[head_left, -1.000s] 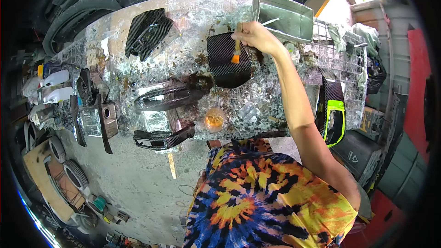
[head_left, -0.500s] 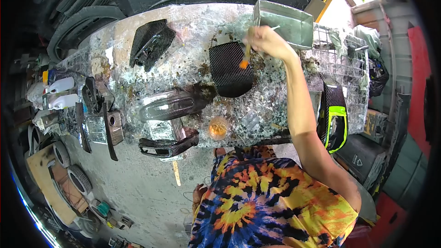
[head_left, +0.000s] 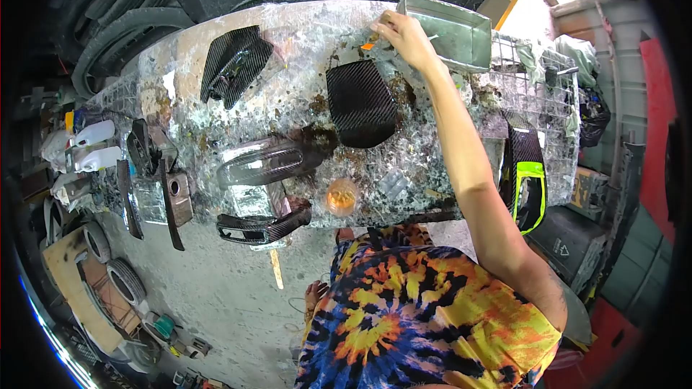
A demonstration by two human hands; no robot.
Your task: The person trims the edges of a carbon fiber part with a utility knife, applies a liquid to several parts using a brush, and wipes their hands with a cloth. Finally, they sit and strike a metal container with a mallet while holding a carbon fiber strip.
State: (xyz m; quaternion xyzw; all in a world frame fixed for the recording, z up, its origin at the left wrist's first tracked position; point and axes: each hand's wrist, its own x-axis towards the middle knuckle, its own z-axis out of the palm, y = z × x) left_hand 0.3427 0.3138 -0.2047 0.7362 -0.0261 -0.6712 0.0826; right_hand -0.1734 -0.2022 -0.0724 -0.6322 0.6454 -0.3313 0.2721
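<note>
- The right hand has moved away from the near-rectangular, glossy black panel of carbon-fibre weave. Half a second ago it was holding the brush above that panel's right side; now it is past the far edge.
- Its fingers are pinched around the small brush with orange bristles. The bristle end hangs over the stained, resin-spotted bench; whether it touches the surface, I cannot tell.
- The hand is now just beside the left end of the open, rectangular grey metal tray, outside it and nearer to it than to the panel.
- The panel itself lies in the same place on the bench, near the middle, and its upper face is now in full view, with neither brush nor fingers over it. I judge that brushwork on the panel is interrupted at this instant.
- The clear round cup of amber liquid has stayed at the near edge, well apart from the brush.
- The angular black carbon-weave part, to the panel's left, is likewise unmoved.
- The left hand hangs low by the person's side, away from these things; whether its fingers are spread or closed, I cannot tell.
</note>
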